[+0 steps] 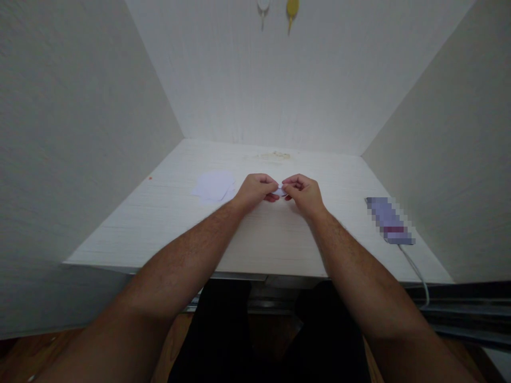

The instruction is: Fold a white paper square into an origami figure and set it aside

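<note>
Between my two hands is a small folded piece of white paper (280, 190), mostly covered by my fingers. My left hand (257, 190) pinches its left end between thumb and fingers. At the other end, my right hand (304, 192) grips it in the same way. Both hands are just above the white desk (275, 239), near its middle. To the left of my left hand lies a loose pile of white paper sheets (214, 186), overlapping at odd angles. The exact folds of the held paper are too small to make out.
A phone (389, 221), its screen blurred out, lies at the desk's right with a white cable (415, 268) running over the front edge. Panels enclose the desk on the left, right and back. Two hooks, one white (263, 6) and one yellow (293, 8), are on the back panel.
</note>
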Available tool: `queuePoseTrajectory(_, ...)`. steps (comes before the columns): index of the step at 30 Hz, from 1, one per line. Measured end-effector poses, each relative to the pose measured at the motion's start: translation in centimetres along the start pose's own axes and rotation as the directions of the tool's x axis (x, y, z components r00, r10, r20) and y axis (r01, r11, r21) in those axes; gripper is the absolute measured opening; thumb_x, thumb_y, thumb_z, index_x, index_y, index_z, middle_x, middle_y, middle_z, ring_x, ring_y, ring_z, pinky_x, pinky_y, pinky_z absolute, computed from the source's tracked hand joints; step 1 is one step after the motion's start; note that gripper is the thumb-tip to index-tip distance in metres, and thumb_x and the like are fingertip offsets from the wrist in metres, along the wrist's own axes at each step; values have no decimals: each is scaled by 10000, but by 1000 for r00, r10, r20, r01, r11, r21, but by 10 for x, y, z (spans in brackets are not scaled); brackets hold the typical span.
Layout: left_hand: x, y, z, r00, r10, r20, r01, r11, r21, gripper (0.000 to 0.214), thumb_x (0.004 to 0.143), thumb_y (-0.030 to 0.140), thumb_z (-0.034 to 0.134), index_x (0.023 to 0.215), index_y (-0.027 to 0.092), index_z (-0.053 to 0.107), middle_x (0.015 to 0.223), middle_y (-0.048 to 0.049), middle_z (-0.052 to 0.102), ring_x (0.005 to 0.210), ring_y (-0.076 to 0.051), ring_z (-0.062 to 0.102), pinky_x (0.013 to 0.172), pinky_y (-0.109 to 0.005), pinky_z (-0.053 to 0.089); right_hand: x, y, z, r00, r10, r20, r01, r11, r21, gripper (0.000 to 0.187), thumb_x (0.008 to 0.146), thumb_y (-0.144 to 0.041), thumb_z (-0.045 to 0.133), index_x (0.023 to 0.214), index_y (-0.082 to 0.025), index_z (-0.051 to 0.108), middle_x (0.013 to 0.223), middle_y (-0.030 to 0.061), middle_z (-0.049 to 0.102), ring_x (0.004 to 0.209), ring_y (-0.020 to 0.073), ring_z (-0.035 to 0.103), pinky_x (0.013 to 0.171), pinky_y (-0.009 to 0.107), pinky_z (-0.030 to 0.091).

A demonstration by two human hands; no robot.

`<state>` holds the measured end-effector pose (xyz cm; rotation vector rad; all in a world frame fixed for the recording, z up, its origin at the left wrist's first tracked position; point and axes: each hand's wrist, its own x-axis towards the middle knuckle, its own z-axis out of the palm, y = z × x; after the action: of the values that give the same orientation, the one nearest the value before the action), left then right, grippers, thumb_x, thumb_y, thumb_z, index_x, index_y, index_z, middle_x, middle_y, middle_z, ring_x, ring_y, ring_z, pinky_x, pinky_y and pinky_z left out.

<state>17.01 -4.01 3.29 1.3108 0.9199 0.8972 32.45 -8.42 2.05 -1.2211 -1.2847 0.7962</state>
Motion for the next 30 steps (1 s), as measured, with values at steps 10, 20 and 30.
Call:
queuePoseTrajectory(10,3,-9,-2,987,157,33,-160,972,172,69,714,182,702,735,128,666,638,-58,692,593,-143,690,536,-210,529,3,4,-2,998,56,18,-55,998,-40,151,695,-310,699,706,-161,679,615,22,681,507,115,601,493,244,485)
queuePoseTrajectory(20,2,-5,-2,987,160,33,-163,965,205,55,722,168,691,733,126,658,631,-61,693,577,-140,684,520,-204,510,5,10,-4,996,73,49,-71,997,-41,175,725,-332,699,766,-162,697,627,32,690,499,117,596,486,250,481)
queuePoseTrajectory(30,1,-5,-4,987,153,47,-160,936,312,106,711,192,689,773,119,645,665,-71,699,592,-137,667,533,-220,498,6,14,-2,996,49,74,-43,995,-85,162,784,-319,644,786,-164,691,631,34,686,532,122,607,516,248,487)
